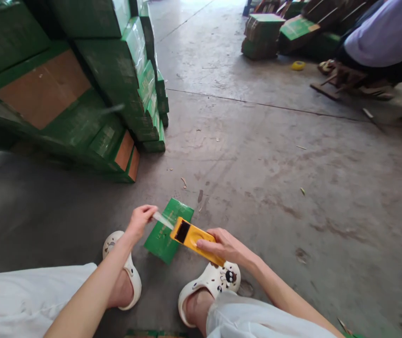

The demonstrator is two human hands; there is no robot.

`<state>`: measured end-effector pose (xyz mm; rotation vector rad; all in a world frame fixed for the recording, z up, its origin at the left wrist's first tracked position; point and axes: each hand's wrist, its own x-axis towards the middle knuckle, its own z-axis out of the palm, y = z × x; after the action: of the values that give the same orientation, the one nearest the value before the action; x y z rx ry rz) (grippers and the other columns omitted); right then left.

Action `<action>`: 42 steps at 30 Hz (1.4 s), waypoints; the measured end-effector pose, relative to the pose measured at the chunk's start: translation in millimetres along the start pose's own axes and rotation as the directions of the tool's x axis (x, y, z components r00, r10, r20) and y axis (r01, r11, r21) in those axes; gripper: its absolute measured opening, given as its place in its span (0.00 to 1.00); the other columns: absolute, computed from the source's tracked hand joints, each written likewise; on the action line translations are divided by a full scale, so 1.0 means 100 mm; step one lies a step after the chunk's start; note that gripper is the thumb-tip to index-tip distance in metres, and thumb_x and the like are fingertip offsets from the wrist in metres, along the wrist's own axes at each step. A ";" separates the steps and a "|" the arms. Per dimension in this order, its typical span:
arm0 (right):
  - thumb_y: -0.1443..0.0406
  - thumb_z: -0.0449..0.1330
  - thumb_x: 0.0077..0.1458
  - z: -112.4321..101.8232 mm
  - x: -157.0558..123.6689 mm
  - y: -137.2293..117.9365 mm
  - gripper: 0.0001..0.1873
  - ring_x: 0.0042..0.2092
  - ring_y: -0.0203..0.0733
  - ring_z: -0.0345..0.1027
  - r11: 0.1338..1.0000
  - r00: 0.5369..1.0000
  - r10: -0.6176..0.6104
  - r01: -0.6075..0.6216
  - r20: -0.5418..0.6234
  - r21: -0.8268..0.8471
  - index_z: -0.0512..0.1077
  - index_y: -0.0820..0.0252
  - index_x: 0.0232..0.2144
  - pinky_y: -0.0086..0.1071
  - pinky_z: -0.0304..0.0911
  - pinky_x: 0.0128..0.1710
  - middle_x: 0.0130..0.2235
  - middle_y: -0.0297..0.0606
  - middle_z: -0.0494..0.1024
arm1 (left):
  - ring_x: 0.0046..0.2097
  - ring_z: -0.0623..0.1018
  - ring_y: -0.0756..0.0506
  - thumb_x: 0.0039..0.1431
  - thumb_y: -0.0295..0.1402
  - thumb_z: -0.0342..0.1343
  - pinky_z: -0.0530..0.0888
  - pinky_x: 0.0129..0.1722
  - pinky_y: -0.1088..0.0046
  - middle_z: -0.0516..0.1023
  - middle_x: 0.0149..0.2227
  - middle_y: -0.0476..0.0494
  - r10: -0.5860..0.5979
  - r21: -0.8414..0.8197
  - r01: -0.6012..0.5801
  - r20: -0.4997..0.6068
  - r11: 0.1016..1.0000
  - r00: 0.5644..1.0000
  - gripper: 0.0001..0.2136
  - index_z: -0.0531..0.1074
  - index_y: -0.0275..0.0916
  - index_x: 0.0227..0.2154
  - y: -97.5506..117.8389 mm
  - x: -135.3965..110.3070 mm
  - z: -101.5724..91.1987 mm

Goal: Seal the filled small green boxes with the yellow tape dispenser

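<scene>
My right hand (222, 246) is closed around a yellow tape dispenser (192, 237), held low over the floor between my feet. My left hand (140, 219) pinches the free end of a clear tape strip (163, 220) that runs from its fingers to the dispenser's mouth. Under both lies a flat green carton piece (162, 237) on the concrete, apart from the hands. My feet are in white clogs, one on each side.
A tall leaning stack of green cartons (91, 80) stands at the left. Far right, another person (384, 37) sits near more green cartons (262, 35) and a yellow tape roll (298, 65). Bare concrete floor (292, 188) stretches to the right.
</scene>
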<state>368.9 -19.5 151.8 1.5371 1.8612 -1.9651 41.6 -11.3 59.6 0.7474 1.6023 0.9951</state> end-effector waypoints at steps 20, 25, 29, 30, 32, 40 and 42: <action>0.38 0.60 0.55 0.23 0.18 0.69 0.30 0.32 0.44 0.72 0.981 0.980 0.187 -0.189 -0.064 -0.034 0.73 0.60 0.33 0.30 0.60 0.27 0.31 0.39 0.78 | 0.28 0.75 0.46 0.46 0.53 0.65 0.71 0.31 0.71 0.77 0.25 0.46 -0.024 0.281 0.025 -0.005 0.960 1.000 0.21 0.79 0.37 0.28 -0.64 0.38 -0.04; 0.39 0.60 0.57 0.05 0.25 0.56 0.29 0.31 0.43 0.73 0.958 0.966 0.260 -0.258 -0.004 -0.127 0.73 0.60 0.30 0.28 0.60 0.25 0.29 0.38 0.78 | 0.59 0.76 0.33 0.49 0.41 0.67 0.72 0.57 0.57 0.79 0.54 0.31 -0.007 0.430 0.051 -0.103 0.901 0.995 0.27 0.77 0.35 0.52 -0.65 0.36 0.13; 0.40 0.63 0.56 -0.03 0.34 0.38 0.29 0.28 0.42 0.73 0.940 0.940 0.330 -0.318 0.092 -0.120 0.73 0.61 0.27 0.28 0.61 0.23 0.27 0.39 0.78 | 0.67 0.69 0.35 0.61 0.35 0.56 0.65 0.68 0.56 0.69 0.64 0.28 0.252 0.632 -0.104 -0.149 0.768 0.956 0.28 0.68 0.33 0.64 -0.58 0.13 0.22; 0.41 0.63 0.57 -0.02 0.35 0.35 0.29 0.28 0.42 0.73 0.941 0.938 0.331 -0.321 0.098 -0.107 0.73 0.61 0.27 0.28 0.61 0.23 0.27 0.40 0.77 | 0.67 0.69 0.37 0.64 0.33 0.51 0.64 0.68 0.57 0.69 0.64 0.30 0.311 0.658 -0.170 -0.104 0.734 0.945 0.26 0.69 0.34 0.64 -0.58 0.00 0.28; 0.41 0.63 0.58 0.03 0.37 0.30 0.28 0.27 0.42 0.73 0.939 0.939 0.336 -0.329 0.074 -0.097 0.73 0.61 0.28 0.28 0.62 0.24 0.26 0.40 0.77 | 0.68 0.67 0.37 0.64 0.30 0.49 0.62 0.70 0.56 0.67 0.67 0.34 0.367 0.721 -0.251 -0.005 0.646 0.930 0.27 0.68 0.39 0.66 -0.62 -0.29 0.43; 0.40 0.63 0.57 0.07 0.35 0.08 0.29 0.25 0.41 0.73 0.932 0.926 0.362 -0.359 0.103 -0.049 0.70 0.60 0.27 0.27 0.62 0.22 0.25 0.41 0.78 | 0.77 0.39 0.26 0.50 0.37 0.65 0.46 0.70 0.36 0.32 0.78 0.39 0.211 0.917 -0.220 0.156 0.331 0.965 0.53 0.42 0.48 0.76 -0.58 -0.77 0.65; 0.40 0.62 0.58 0.07 0.41 -0.05 0.29 0.25 0.40 0.71 0.943 0.944 0.323 -0.315 0.071 -0.107 0.70 0.60 0.25 0.26 0.60 0.21 0.24 0.39 0.77 | 0.76 0.40 0.26 0.53 0.41 0.64 0.51 0.68 0.37 0.31 0.78 0.41 0.168 0.921 -0.191 0.141 0.339 0.976 0.52 0.41 0.50 0.76 -0.50 -0.64 0.50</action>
<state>340.9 -0.3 127.8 1.5793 1.5313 -1.7445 106.7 -77.7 38.8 1.7508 2.0611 0.0475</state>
